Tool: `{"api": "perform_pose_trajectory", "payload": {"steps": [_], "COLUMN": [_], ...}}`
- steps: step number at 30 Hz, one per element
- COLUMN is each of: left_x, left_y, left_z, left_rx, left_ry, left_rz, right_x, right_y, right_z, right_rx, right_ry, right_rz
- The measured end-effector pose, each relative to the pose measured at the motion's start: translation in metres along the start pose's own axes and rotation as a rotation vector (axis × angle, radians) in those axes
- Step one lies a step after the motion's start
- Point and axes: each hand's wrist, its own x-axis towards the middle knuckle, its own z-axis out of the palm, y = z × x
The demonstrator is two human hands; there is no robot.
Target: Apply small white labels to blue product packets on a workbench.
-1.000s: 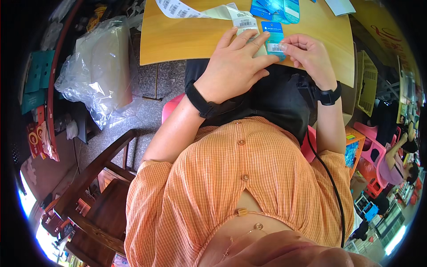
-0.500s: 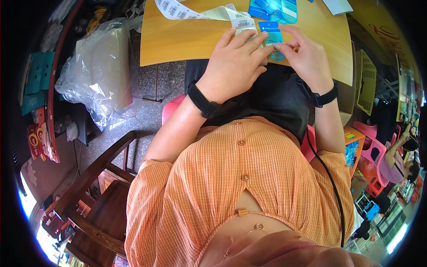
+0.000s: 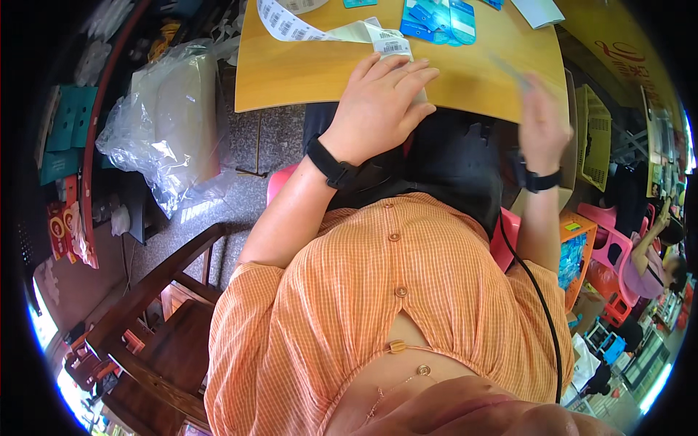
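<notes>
My left hand (image 3: 382, 105) lies with its fingers stretched out over the lower end of a white strip of barcode labels (image 3: 393, 47), at the near edge of the wooden table (image 3: 313, 76). To the right, my right hand (image 3: 544, 127) is smeared by motion, its fingers closed round a thin blue-green card (image 3: 511, 70) seen nearly edge-on above the table. At the far side lies a loose pile of blue and teal cards (image 3: 438, 22). The label strip curls away to the far left.
White paper (image 3: 538, 12) lies at the far right of the table. A clear plastic bag (image 3: 163, 120) with a pale roll stands at the left, above a wooden chair (image 3: 156, 349). Yellow crates (image 3: 595, 134) and an orange stool (image 3: 576, 236) are at the right. People sit farther right.
My right hand has moved right and nearer, away from my left hand, taking the blue-green card with it. My left hand stays at the label strip. The view has shifted slightly.
</notes>
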Motion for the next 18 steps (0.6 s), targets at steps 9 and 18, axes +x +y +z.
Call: {"api": "perform_pose_trajectory", "payload": {"steps": [9,18], "left_x": [0.007,0.006], "left_y": [0.003,-0.002], "left_z": [0.001,-0.017], "left_rx": [-0.148,-0.374], "left_ry": [0.231,0.539], "left_rz": [0.062,-0.141], "right_x": [0.031,0.056], "right_y": [0.088,-0.106], "right_z": [-0.056,0.069], "right_rx": [-0.246,0.185], "right_ry": [0.066,-0.092], "right_rz": [0.485,-0.359]}}
